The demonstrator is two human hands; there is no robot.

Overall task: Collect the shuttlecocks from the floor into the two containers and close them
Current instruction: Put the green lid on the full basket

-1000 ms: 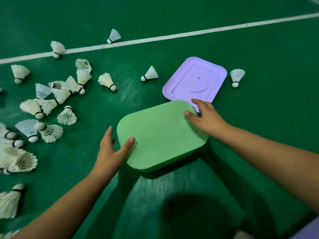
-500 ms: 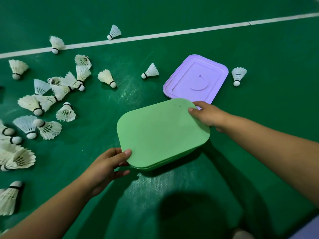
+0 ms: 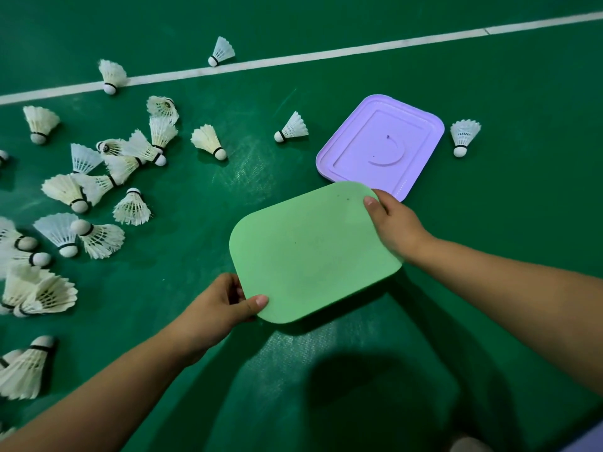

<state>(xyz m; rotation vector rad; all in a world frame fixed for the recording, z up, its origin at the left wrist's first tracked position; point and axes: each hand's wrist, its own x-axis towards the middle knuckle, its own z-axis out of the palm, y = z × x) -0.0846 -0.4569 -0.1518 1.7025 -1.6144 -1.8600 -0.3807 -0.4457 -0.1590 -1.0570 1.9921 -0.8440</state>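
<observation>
Hands grip green lid (image 3: 313,249): left hand (image 3: 218,308) near corner, right hand (image 3: 394,223) far corner.

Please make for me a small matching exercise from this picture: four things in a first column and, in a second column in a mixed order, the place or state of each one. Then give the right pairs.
Things
1. green lid
2. purple lid
3. shuttlecock with the black band, far left at the back
4. lone shuttlecock

Places or states
A. lies flat on the floor, no hand on it
B. on the floor just right of the purple lid
C. gripped at two opposite corners by the left hand and the right hand
D. its cork rests on the white court line

Pairs: 1-C, 2-A, 3-D, 4-B
</observation>
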